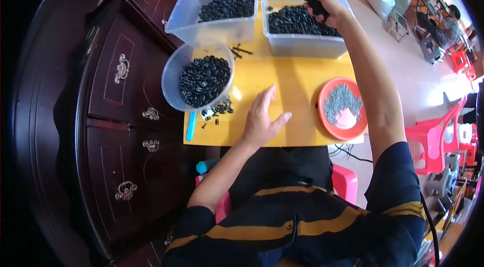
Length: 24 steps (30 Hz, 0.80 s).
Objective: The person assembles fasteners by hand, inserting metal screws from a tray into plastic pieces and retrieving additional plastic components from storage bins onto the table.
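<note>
Over the near edge of the rectangular yellow table, the left hand is held with fingers extended and thumb spread, grasping nothing. A round orange-red plastic dish with small silvery metal pieces sits by the table's right edge; at the left edge stands a round translucent plastic tub of small black plastic parts. Open tabletop runs between them toward two rectangular translucent plastic bins. Inside the right bin's rim, the right hand curls its fingers around a clutch of black pieces.
</note>
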Each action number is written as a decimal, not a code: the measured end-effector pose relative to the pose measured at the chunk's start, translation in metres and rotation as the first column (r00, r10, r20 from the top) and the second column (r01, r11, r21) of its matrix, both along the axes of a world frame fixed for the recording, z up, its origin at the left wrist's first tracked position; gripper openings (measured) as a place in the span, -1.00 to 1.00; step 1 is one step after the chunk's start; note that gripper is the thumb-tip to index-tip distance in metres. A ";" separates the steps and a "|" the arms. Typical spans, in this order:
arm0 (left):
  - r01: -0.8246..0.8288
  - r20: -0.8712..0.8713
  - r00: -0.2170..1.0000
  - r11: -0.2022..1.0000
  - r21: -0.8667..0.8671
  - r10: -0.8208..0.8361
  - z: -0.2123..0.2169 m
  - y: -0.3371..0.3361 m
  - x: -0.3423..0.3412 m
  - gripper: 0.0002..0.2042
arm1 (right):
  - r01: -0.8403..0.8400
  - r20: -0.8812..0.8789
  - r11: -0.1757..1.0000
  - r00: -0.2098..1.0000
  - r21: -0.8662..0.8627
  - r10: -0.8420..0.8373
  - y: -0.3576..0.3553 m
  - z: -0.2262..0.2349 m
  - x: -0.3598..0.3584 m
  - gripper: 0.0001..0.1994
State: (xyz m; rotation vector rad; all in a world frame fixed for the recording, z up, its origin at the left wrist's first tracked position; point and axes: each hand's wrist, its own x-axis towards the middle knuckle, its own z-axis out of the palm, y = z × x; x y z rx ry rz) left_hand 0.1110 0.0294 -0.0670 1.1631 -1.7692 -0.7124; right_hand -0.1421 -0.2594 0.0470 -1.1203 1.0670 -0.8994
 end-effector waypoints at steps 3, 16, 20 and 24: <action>-0.058 0.052 0.997 0.997 -0.059 0.061 -0.022 -0.017 -0.012 -0.16 | 0.042 0.088 0.999 0.995 -0.005 -0.042 0.032 0.003 0.024 -0.72; -0.111 0.161 0.979 0.988 -0.106 0.127 -0.046 -0.023 -0.025 -0.02 | 0.120 0.309 0.991 0.947 -0.067 -0.094 0.148 -0.014 0.057 -0.73; -0.117 0.240 0.959 0.983 -0.139 0.147 -0.049 -0.023 -0.027 0.05 | 0.180 0.292 0.984 0.941 -0.006 -0.170 0.190 -0.042 0.076 -0.73; -0.136 0.342 0.924 0.983 -0.122 0.170 -0.046 -0.022 -0.032 0.08 | 0.254 0.228 0.963 0.936 0.092 -0.269 0.215 -0.092 0.084 -0.72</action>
